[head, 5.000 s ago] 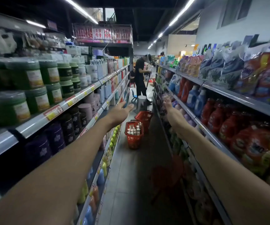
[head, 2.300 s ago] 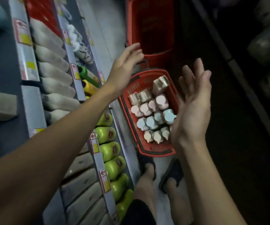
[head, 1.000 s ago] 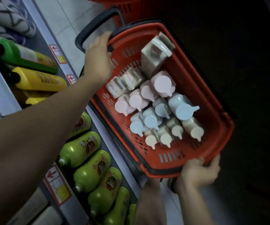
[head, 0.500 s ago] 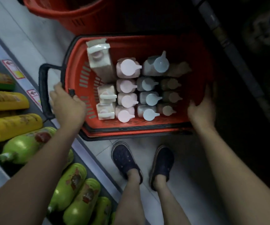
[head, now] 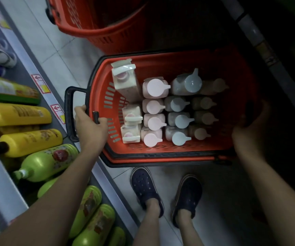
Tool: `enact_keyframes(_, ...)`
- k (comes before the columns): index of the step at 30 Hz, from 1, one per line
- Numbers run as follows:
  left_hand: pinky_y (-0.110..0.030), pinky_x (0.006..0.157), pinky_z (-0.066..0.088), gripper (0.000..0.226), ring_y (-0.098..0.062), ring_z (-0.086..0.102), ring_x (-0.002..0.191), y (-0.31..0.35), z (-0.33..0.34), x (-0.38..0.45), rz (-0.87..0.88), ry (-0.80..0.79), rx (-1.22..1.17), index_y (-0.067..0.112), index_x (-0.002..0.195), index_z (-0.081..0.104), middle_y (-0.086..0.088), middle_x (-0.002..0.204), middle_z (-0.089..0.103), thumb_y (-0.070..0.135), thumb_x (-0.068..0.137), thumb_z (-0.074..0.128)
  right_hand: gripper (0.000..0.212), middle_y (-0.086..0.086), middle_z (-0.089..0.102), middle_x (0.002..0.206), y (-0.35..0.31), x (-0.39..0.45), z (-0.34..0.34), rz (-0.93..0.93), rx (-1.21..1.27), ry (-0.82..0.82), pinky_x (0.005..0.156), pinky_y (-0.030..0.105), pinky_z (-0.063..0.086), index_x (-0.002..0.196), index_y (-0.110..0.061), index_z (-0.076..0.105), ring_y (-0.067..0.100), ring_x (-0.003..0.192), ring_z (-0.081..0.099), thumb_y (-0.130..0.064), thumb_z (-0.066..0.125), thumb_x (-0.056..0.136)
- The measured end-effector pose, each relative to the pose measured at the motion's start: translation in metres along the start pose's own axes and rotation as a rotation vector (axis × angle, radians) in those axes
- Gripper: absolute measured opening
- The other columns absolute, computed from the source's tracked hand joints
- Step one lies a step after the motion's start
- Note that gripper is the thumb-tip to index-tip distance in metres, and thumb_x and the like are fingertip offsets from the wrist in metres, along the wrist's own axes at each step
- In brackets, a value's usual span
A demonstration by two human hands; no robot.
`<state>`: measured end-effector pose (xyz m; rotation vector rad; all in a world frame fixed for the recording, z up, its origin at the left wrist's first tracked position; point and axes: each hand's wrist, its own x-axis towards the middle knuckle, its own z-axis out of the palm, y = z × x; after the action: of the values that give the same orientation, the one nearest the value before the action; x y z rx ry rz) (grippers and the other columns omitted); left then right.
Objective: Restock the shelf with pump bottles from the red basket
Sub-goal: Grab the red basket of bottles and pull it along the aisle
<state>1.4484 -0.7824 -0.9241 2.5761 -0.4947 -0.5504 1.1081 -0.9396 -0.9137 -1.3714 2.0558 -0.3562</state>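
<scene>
The biggest risk here is the load shifting: the pump bottles (head: 154, 119) stand upright and packed in rows toward the left and middle of the red basket (head: 178, 158), but the right part of the basket floor looks bare, so any tilt or jerk while the basket is held by its two ends could send the rows sliding or toppling to that side. The tall boxed bottle (head: 124, 82) at the far left corner already leans against its neighbour and seems the likeliest to fall. A second worry is the left hand (head: 90, 125): its fingers curl over the left rim of the basket right by the black handle (head: 68, 112), and that handle looks hinged, so if weight goes onto it the grip could slip. The right hand (head: 249, 132) is in deep shadow at the right end of the basket; it appears to clasp the rim or wall there, though how its fingers lie cannot be made out. Both forearms reach forward and down from the near corners, spread wide, one to each end, with the person standing just near of the basket, shoes (head: 145, 185) almost touching its near rim. The basket could also knock the second red basket (head: 97, 23) just beyond it, or catch the edge of the low shelf (head: 106, 181) on the left, where green bottles (head: 47, 162) and yellow bottles (head: 19, 114) lie on their sides. No pump bottle has yet left the basket.
</scene>
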Motion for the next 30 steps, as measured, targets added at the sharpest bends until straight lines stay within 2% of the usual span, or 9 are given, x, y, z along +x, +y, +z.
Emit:
enact_keyframes(3, -0.040, 0.086, 0.056, 0.047, -0.025, 0.066, 0.097, 0.001, 0.000, -0.003, -0.021, -0.010, -0.031, 0.013, 0.127, 0.043, -0.011, 0.114, 0.066, 0.017, 0.085, 0.064, 0.062, 0.004, 0.030, 0.167, 0.021, -0.007, -0.001, 0.027, -0.001, -0.017, 0.117, 0.031, 0.022, 0.162, -0.031, 0.022, 0.024, 0.151, 0.031, -0.021, 0.048, 0.108)
enact_keyframes(10, -0.034, 0.080, 0.052, 0.042, -0.020, 0.065, 0.086, 0.002, 0.000, -0.026, -0.048, -0.008, -0.072, 0.014, 0.118, 0.042, -0.007, 0.105, 0.065, 0.012, 0.084, 0.067, 0.063, 0.002, 0.031, 0.167, 0.043, -0.023, -0.015, 0.188, 0.042, -0.044, 0.105, 0.026, 0.023, 0.163, -0.030, 0.023, 0.022, 0.152, 0.032, -0.017, 0.049, 0.108)
enact_keyframes(14, -0.033, 0.075, 0.050, 0.042, -0.003, 0.061, 0.076, 0.008, -0.006, -0.031, -0.042, -0.072, -0.059, 0.014, 0.117, 0.040, 0.007, 0.089, 0.059, 0.011, 0.087, 0.069, 0.062, 0.003, 0.037, 0.164, 0.054, -0.033, -0.025, 0.256, 0.062, -0.065, 0.105, 0.026, 0.025, 0.163, -0.028, 0.027, 0.022, 0.150, 0.037, -0.015, 0.051, 0.107)
enact_keyframes(16, -0.033, 0.076, 0.049, 0.043, -0.008, 0.061, 0.078, 0.015, -0.003, -0.027, -0.034, -0.099, -0.053, 0.010, 0.124, 0.042, 0.010, 0.088, 0.057, 0.015, 0.091, 0.069, 0.061, 0.003, 0.040, 0.163, 0.062, -0.032, -0.031, 0.259, 0.067, -0.085, 0.107, 0.028, 0.027, 0.162, -0.028, 0.028, 0.023, 0.149, 0.039, -0.019, 0.052, 0.107)
enact_keyframes(19, -0.034, 0.085, 0.047, 0.044, -0.024, 0.063, 0.097, 0.024, 0.008, -0.019, -0.020, -0.145, -0.003, 0.009, 0.129, 0.048, -0.005, 0.107, 0.065, 0.028, 0.095, 0.067, 0.061, 0.005, 0.040, 0.163, 0.078, -0.021, -0.035, 0.340, 0.107, -0.108, 0.113, 0.035, 0.031, 0.161, -0.026, 0.030, 0.025, 0.148, 0.040, -0.029, 0.056, 0.106)
enact_keyframes(21, -0.037, 0.087, 0.047, 0.038, -0.032, 0.064, 0.104, 0.026, 0.017, -0.017, 0.007, -0.148, 0.053, 0.007, 0.125, 0.055, -0.015, 0.115, 0.067, 0.030, 0.095, 0.065, 0.061, 0.010, 0.042, 0.161, 0.090, -0.011, -0.035, 0.444, 0.147, -0.089, 0.112, 0.035, 0.034, 0.160, -0.018, 0.033, 0.028, 0.146, 0.043, -0.029, 0.058, 0.105)
enact_keyframes(26, -0.051, 0.093, 0.056, 0.028, -0.033, 0.069, 0.099, 0.027, 0.025, -0.023, -0.067, -0.165, 0.010, 0.016, 0.111, 0.065, -0.011, 0.108, 0.072, 0.033, 0.090, 0.070, 0.057, 0.010, 0.050, 0.154, 0.111, 0.010, -0.038, 0.604, 0.237, -0.108, 0.115, 0.042, 0.038, 0.155, -0.018, 0.043, 0.030, 0.139, 0.050, -0.031, 0.062, 0.102)
enact_keyframes(28, -0.051, 0.092, 0.058, 0.021, -0.031, 0.071, 0.097, 0.030, 0.023, -0.029, -0.148, -0.197, -0.060, 0.020, 0.106, 0.067, -0.008, 0.103, 0.073, 0.030, 0.089, 0.073, 0.062, 0.009, 0.057, 0.148, 0.116, 0.009, -0.044, 0.624, 0.260, -0.126, 0.114, 0.047, 0.043, 0.149, -0.023, 0.051, 0.030, 0.134, 0.055, -0.045, 0.066, 0.093)
enact_keyframes(30, -0.050, 0.090, 0.059, 0.019, -0.031, 0.072, 0.095, 0.035, 0.021, -0.039, -0.235, -0.223, -0.132, 0.017, 0.106, 0.069, -0.009, 0.102, 0.074, 0.024, 0.090, 0.074, 0.081, 0.005, 0.062, 0.143, 0.145, 0.011, -0.048, 0.638, 0.250, -0.153, 0.111, 0.049, 0.047, 0.144, -0.031, 0.056, 0.029, 0.130, 0.060, -0.068, 0.066, 0.072)
